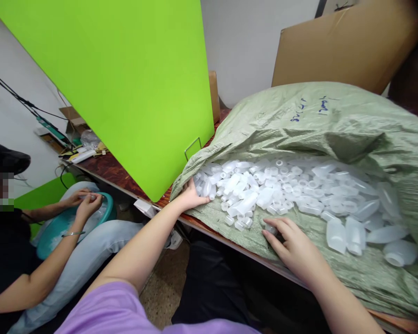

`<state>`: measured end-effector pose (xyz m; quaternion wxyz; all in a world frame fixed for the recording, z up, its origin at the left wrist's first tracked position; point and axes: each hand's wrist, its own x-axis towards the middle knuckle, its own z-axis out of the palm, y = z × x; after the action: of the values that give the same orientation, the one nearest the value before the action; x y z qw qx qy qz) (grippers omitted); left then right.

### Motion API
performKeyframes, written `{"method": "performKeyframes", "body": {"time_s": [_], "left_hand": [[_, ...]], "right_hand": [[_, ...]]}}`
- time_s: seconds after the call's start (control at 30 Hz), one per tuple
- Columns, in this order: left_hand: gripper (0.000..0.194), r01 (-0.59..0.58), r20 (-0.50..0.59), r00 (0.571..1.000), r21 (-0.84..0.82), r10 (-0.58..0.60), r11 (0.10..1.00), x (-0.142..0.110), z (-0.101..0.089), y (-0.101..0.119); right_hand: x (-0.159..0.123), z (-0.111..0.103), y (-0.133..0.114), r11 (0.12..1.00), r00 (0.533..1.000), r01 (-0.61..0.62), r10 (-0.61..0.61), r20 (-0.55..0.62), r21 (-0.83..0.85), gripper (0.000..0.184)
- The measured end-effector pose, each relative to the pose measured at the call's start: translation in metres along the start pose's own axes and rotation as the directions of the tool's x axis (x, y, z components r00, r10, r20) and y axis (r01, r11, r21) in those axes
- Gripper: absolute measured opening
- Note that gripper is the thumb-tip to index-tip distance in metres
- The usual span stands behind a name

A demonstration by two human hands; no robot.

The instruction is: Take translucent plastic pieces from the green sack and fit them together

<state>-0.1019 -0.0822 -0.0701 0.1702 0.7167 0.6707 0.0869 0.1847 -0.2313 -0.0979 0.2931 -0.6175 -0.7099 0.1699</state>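
Note:
A pale green woven sack (299,116) lies with its mouth turned toward me, heaped with small translucent white plastic bottles (244,185). At the left edge of its mouth rests my left hand (191,197), thumb and fingers apart beside the outermost bottles; its fingertips are partly hidden. My right hand (292,241) is over the front flap of the sack, below the pile. A small translucent bottle (271,228) shows between its thumb and fingers, partly covered by them. Larger bottles (355,236) lie to the right of that hand.
A bright green panel (132,83) stands on the table (114,176) left of the sack. Behind the sack is a cardboard box (334,51). On the left, a seated person (31,269) handles something small over a teal basin (52,234).

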Motion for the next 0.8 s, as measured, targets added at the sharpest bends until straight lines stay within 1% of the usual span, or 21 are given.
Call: {"method": "performKeyframes", "body": {"time_s": [0.07, 0.17, 0.33, 0.47, 0.53, 0.63, 0.73, 0.8], "left_hand": [[0.126, -0.003, 0.008, 1.0, -0.029, 0.003, 1.0, 0.004, 0.001, 0.001], [0.129, 0.005, -0.033, 0.999, -0.059, -0.007, 0.998, 0.008, 0.002, 0.007], [0.118, 0.069, -0.124, 0.989, -0.053, -0.075, 0.996, 0.02, 0.004, 0.024], [0.11, 0.081, -0.111, 0.99, -0.011, -0.082, 0.997, 0.026, 0.003, 0.026], [0.104, 0.073, -0.092, 0.993, 0.012, -0.072, 0.997, 0.024, 0.002, 0.022], [0.095, 0.067, -0.099, 0.993, 0.034, -0.063, 0.997, 0.018, -0.002, 0.018], [0.088, 0.056, -0.111, 0.993, 0.05, -0.05, 0.997, 0.014, -0.006, 0.018], [0.084, 0.058, -0.104, 0.993, 0.058, -0.052, 0.997, 0.016, -0.009, 0.021]], "right_hand": [[0.0, 0.0, 0.0, 1.0, 1.0, 0.016, -0.015, -0.018, 0.012, 0.029], [0.001, 0.0, 0.0, 1.0, 1.0, 0.02, -0.02, -0.017, 0.016, 0.029], [0.001, 0.0, 0.0, 1.0, 1.0, 0.015, -0.015, -0.01, 0.013, 0.028], [0.0, 0.001, 0.001, 1.0, 0.999, 0.029, -0.028, -0.016, 0.013, 0.028], [0.001, 0.001, 0.001, 1.0, 0.999, 0.029, -0.029, -0.016, 0.007, 0.028], [0.001, 0.0, -0.001, 1.0, 1.0, 0.022, -0.022, 0.0, -0.009, 0.03], [0.0, -0.001, -0.002, 1.0, 1.0, 0.017, -0.017, 0.012, -0.025, 0.03], [0.0, -0.001, -0.002, 0.999, 1.0, 0.014, -0.013, 0.008, -0.035, 0.03]]}}
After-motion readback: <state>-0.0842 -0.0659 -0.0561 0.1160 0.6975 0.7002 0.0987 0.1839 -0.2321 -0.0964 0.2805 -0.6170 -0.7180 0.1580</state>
